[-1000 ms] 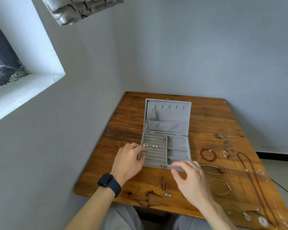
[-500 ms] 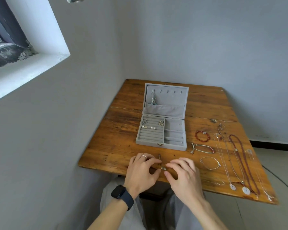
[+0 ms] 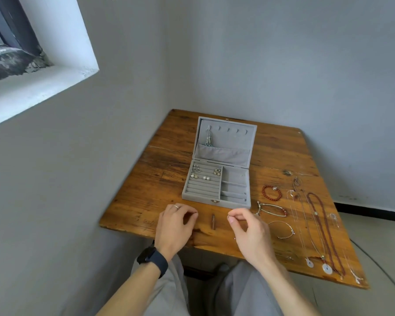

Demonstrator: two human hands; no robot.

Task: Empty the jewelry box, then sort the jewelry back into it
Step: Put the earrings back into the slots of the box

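Note:
The grey jewelry box (image 3: 235, 202) lies open in the middle of the wooden table (image 3: 160, 179). Several earrings (image 3: 205, 174) sit in its ring rolls, and a chain (image 3: 209, 140) hangs from the left hook of the lid. My right hand (image 3: 249, 231) pinches a tiny silver earring (image 3: 228, 217) just in front of the box. My left hand (image 3: 175, 224), which wears a ring and a dark watch, is curled with thumb and forefinger pinched on something too small to make out. A red bead bracelet (image 3: 271, 193), a cord bracelet (image 3: 273, 209), a silver bangle (image 3: 282, 230) and long necklaces (image 3: 318, 224) lie to the right.
A short brown stick-like piece (image 3: 213, 221) lies on the table between my hands. The table's front edge (image 3: 146, 233) is just below my hands, with my lap under it. A grey wall runs along the table's left and back sides. A window sill (image 3: 32, 87) is at the upper left.
My hands came back from the box to the front edge, met over a small item there, then drew apart with it pinched. The view has tilted further down.

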